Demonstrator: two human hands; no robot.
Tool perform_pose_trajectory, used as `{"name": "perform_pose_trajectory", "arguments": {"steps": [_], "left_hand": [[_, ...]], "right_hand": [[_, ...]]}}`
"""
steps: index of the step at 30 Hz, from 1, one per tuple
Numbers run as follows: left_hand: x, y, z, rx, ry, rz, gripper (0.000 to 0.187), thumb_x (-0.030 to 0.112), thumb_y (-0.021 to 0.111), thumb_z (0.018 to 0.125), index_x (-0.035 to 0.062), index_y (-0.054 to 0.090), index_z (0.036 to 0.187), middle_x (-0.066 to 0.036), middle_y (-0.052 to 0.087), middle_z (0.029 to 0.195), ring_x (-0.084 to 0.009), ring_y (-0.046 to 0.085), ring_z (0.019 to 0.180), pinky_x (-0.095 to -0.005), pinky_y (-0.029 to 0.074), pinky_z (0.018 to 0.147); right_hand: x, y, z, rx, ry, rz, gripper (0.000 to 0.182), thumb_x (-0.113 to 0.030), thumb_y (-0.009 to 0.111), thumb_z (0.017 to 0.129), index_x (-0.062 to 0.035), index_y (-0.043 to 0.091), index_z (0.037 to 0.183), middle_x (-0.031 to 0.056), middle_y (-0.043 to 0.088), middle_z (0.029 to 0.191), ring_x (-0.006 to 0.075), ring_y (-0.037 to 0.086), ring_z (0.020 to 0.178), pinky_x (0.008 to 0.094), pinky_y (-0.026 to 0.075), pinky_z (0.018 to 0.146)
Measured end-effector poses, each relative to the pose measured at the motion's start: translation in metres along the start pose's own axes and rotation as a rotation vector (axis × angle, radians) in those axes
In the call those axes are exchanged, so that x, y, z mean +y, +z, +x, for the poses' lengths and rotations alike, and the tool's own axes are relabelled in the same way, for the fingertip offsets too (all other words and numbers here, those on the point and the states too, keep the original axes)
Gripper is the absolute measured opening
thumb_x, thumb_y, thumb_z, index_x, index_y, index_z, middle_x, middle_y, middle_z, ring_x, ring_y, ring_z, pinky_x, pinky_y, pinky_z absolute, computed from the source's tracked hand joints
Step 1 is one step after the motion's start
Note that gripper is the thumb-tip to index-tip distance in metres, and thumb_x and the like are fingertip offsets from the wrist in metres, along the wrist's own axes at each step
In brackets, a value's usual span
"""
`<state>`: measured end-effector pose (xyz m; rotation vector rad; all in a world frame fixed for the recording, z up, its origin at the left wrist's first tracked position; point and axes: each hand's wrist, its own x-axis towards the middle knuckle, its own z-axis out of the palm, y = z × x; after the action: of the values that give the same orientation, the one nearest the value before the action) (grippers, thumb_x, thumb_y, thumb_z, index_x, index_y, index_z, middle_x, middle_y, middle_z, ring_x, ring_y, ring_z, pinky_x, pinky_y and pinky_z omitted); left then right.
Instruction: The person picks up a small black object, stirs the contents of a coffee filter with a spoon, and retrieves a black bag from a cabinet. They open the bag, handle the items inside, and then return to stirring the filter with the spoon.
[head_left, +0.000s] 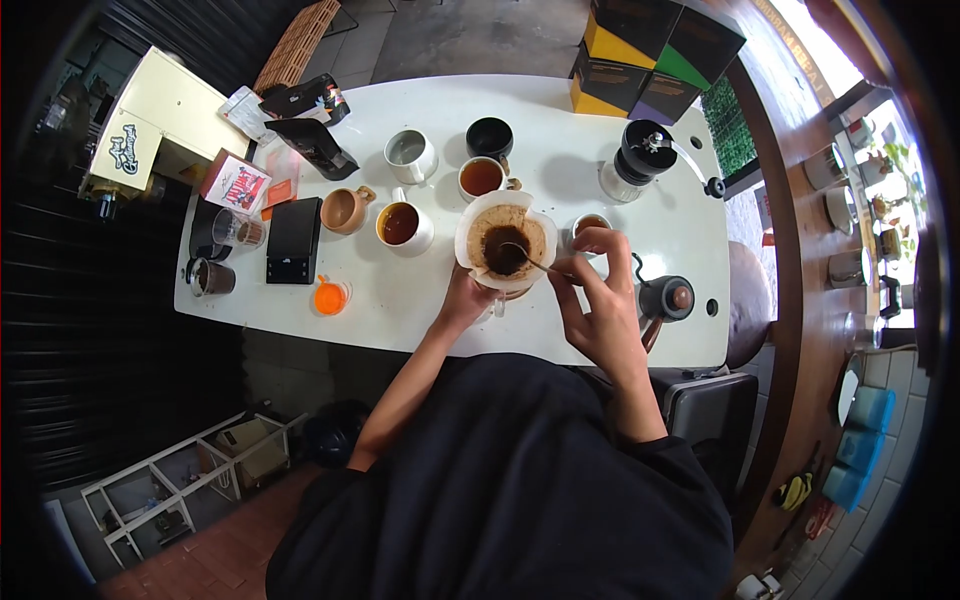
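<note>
At a white table [390,298], a person's left hand [468,300] reaches under a paper filter [467,238], its fingers too hidden to tell how they close. The right hand [600,310], near a kettle [668,298], pinches a spoon [537,263] between thumb and fingertip, other fingers lifted and apart. The spoon dips into dark grounds [500,255] inside the filter; a scrape too deep could tear the paper, likely damp, and a slip of the left hand could tip the lot. The spoon's far end points away from the person and leftward, down into the grounds; its long axis slants back, rightward, to the pinch. Just past the raised fingers sits a small cup [592,222], which a careless knuckle might knock. Farther off stand a white mug [424,240], a grinder [645,152] and, at the far edge, stacked boxes [645,65].
</note>
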<state>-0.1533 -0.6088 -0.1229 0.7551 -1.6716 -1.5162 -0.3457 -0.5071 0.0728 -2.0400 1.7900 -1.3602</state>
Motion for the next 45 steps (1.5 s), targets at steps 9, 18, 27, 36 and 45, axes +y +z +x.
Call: {"name": "perform_pose_trajectory", "arguments": {"steps": [9,18,27,36,45], "left_hand": [[0.008,-0.007,0.007,0.023,0.063,0.143,0.058,0.007,0.088,0.07,0.0022,0.068,0.124,-0.015,0.064,0.132,-0.0332,0.06,0.128,-0.0459,0.048,0.11],[0.021,-0.01,0.016,-0.023,0.162,0.288,0.058,0.008,0.089,0.073,0.0054,0.067,0.127,-0.011,0.066,0.13,-0.0305,0.063,0.122,-0.044,0.051,0.106],[0.019,-0.014,0.022,-0.108,0.089,0.277,0.066,0.028,0.093,0.072,0.0104,0.068,0.129,-0.011,0.061,0.139,-0.0359,0.047,0.134,-0.0522,0.032,0.115],[0.01,-0.015,0.016,-0.147,0.063,0.237,0.067,0.028,0.093,0.075,0.0092,0.065,0.133,-0.013,0.06,0.139,-0.0376,0.047,0.135,-0.0529,0.034,0.114],[0.002,-0.017,0.013,-0.19,0.016,0.194,0.061,0.025,0.09,0.077,0.0078,0.066,0.13,-0.013,0.062,0.137,-0.0381,0.051,0.131,-0.0528,0.037,0.113]], "right_hand": [[-0.004,0.018,0.0,-0.108,0.053,-0.05,0.013,-0.008,0.074,0.087,-0.0034,0.07,0.099,0.0138,0.054,0.117,0.0331,0.053,0.109,0.0464,0.043,0.095],[-0.012,0.024,-0.001,0.021,0.059,-0.246,0.013,-0.01,0.075,0.087,-0.0047,0.072,0.099,0.0134,0.055,0.117,0.0337,0.053,0.111,0.0479,0.043,0.096],[-0.016,0.039,-0.007,0.026,0.086,-0.31,0.016,-0.009,0.075,0.084,-0.0061,0.073,0.1,0.014,0.057,0.117,0.0347,0.054,0.112,0.0486,0.043,0.098],[-0.027,0.039,-0.007,0.026,0.213,-0.166,0.014,-0.009,0.076,0.087,-0.0036,0.071,0.099,0.0141,0.055,0.116,0.0343,0.054,0.108,0.0467,0.044,0.096],[-0.03,0.041,-0.012,0.082,0.281,-0.133,0.013,-0.005,0.076,0.085,-0.0024,0.069,0.095,0.0142,0.055,0.115,0.0357,0.054,0.107,0.0477,0.046,0.095]]}}
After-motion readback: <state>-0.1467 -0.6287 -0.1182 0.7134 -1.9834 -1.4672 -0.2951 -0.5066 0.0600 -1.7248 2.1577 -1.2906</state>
